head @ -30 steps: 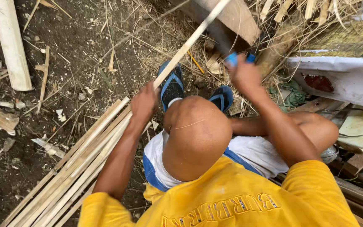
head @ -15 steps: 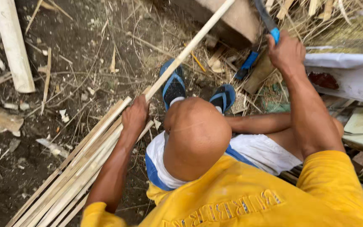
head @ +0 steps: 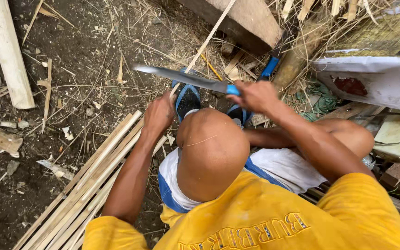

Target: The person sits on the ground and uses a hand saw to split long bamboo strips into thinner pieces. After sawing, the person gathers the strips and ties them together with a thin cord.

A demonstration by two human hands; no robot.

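Observation:
My left hand (head: 159,113) grips a long thin bamboo strip (head: 208,40) that runs up and right toward a wooden block. My right hand (head: 254,96) holds a long knife (head: 181,77) by its blue handle, the blade lying level and pointing left across the strip, just above my left hand. Below my hands are my bent knee (head: 211,148), white-and-blue shorts and blue sandals (head: 188,98) on the dirt. I wear a yellow shirt.
A bundle of split bamboo strips (head: 89,185) lies on the dirt at lower left. A thick pale pole (head: 8,51) lies at upper left. A wooden block (head: 244,18) sits ahead; a white board (head: 371,81) and scrap wood crowd the right. Chips and dry straw litter the ground.
My right hand came down from the upper right with the knife, and the blade now lies across the strip. My left hand slid up along the strip.

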